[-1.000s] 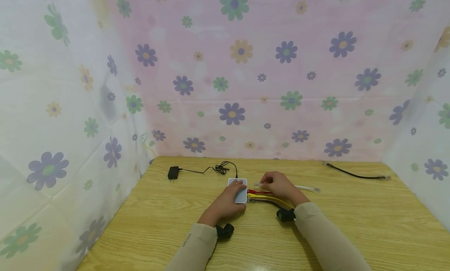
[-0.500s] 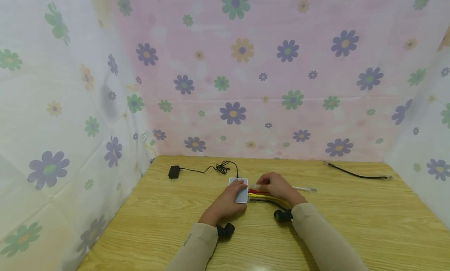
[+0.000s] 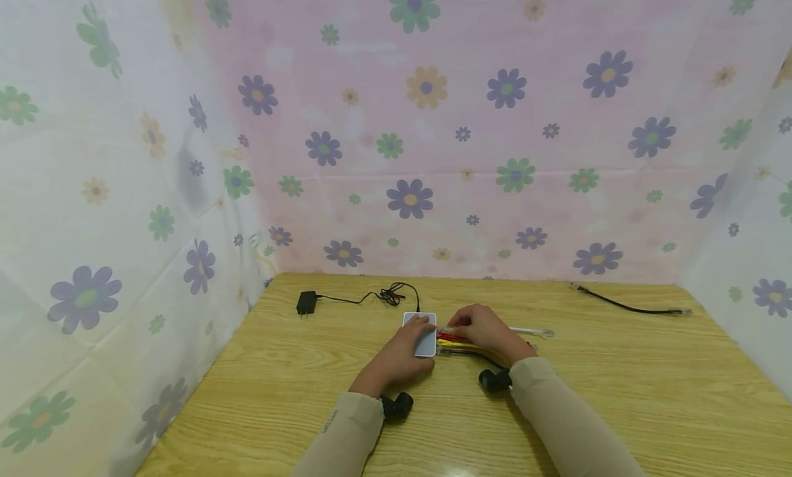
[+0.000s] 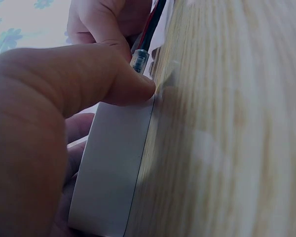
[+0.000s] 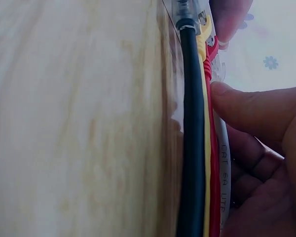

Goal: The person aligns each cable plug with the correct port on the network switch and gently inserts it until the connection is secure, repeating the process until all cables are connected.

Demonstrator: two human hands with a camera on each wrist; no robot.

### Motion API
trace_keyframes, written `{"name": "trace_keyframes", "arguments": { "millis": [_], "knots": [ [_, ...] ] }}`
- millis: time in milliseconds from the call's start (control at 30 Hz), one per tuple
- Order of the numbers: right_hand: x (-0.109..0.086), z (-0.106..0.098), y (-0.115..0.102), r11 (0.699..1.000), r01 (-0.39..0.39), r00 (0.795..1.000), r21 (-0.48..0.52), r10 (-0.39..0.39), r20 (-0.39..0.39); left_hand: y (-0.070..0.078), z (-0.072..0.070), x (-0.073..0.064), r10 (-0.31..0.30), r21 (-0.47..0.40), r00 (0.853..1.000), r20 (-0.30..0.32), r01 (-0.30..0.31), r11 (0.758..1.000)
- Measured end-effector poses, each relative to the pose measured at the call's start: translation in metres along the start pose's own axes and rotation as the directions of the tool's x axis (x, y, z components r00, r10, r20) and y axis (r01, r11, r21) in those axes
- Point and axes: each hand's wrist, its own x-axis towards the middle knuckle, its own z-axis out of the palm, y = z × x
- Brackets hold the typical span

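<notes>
A small white box with a grey top [image 3: 425, 344], which looks like a network switch, lies on the table. My left hand [image 3: 396, 357] grips it, with fingers over the top and the thumb against its near corner, as the left wrist view shows. Black [image 3: 467, 353], yellow [image 3: 447, 344] and red [image 5: 211, 148] network cables run from its right side. Just behind the red one, my right hand [image 3: 485, 329] pinches a white network cable [image 5: 224, 173] near its plug, close to the box. Fingers and the other cables hide whether that plug sits in a port.
A black power adapter [image 3: 306, 302] lies at the back left, its thin cord [image 3: 390, 296] running to the back of the box. Another short black network cable [image 3: 631, 308] lies at the back right. A flowered cloth [image 3: 464, 154] hangs behind the table.
My right hand has moved a little left with the white cable, bringing its plug up to the right side of the box. The left hand stays on the box.
</notes>
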Motion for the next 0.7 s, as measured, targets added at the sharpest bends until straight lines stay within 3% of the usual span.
{"name": "trace_keyframes", "arguments": {
  "millis": [700],
  "knots": [
    [-0.0009,0.0002,-0.0023,1.0,0.015,1.0,0.025,-0.015,0.017,0.0029,-0.0012,-0.0025,-0.007,0.001,1.0,0.005,0.007,1.0]
  ]
}}
